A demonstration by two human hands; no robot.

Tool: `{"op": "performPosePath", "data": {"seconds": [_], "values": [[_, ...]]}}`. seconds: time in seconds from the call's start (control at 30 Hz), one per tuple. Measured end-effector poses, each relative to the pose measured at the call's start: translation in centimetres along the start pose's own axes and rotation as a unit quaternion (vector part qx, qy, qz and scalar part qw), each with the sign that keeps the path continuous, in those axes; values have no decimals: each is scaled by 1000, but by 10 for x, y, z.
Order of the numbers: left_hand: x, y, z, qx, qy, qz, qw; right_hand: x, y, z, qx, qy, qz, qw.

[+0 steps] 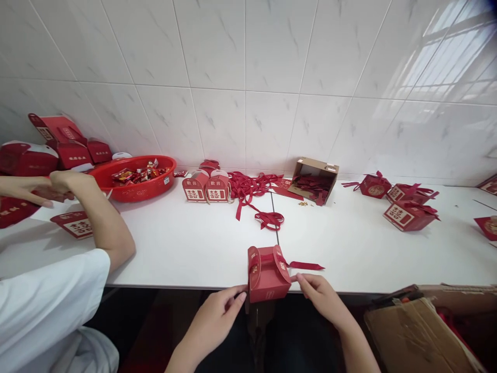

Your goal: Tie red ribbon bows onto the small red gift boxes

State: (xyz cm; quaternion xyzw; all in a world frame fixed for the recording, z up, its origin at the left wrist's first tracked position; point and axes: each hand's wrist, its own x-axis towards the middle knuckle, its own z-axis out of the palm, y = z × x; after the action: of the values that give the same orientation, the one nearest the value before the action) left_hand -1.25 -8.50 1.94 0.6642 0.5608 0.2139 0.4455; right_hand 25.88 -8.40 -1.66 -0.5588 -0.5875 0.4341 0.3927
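At the table's front edge a red gift box (268, 284) with rounded flaps is between my two hands. A dark red ribbon (306, 266) runs through its top, one end sticking out to the right. My left hand (222, 317) has thumb and forefinger closed at the box's lower left edge. On the lower right side, the fingers of my right hand (319, 294) are pinched against the box, below the loose ribbon end. The fingertips behind the box are partly hidden. Beyond it lies a looped bundle of ribbon (269, 220).
A co-worker's arm (111, 223) reaches in at left over another red box (77, 225). Behind are a red basket (149, 190) of sweets, two boxes (205, 189), a ribbon pile (252, 185) and an open carton (332, 181). Finished-looking boxes (407, 215) and a cardboard box (417, 336) are right.
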Motion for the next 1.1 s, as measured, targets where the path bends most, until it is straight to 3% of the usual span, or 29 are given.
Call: {"op": "performPosePath", "data": {"seconds": [0.17, 0.3, 0.4, 0.57, 0.7, 0.83, 0.9, 1.0, 1.1], "values": [[3, 10, 6, 14, -91, -49, 995, 5, -5, 22, 18, 38, 15, 999], [-7, 8, 6, 63, -37, -66, 995, 7, -9, 27, 18, 60, 6, 998], [-16, 5, 8, 37, 2, -56, 998, 9, -8, 28, 29, 56, 6, 998], [-15, 7, 15, -24, 3, -29, 999, 10, -1, 28, 53, 21, 39, 998], [-7, 1, 22, -39, -28, -56, 997, 10, 1, 27, 87, 18, 66, 994], [4, -15, 34, -159, -27, -78, 984, 10, 3, 30, 208, 29, 91, 974], [10, -18, 41, -283, 36, -72, 956, 11, 5, 33, 313, 33, 98, 944], [16, -13, 45, -478, 168, -54, 861, 12, 9, 36, 458, 54, 116, 880], [22, -2, 41, -610, 188, -55, 768, 14, 11, 37, 536, 88, 129, 830]]}}
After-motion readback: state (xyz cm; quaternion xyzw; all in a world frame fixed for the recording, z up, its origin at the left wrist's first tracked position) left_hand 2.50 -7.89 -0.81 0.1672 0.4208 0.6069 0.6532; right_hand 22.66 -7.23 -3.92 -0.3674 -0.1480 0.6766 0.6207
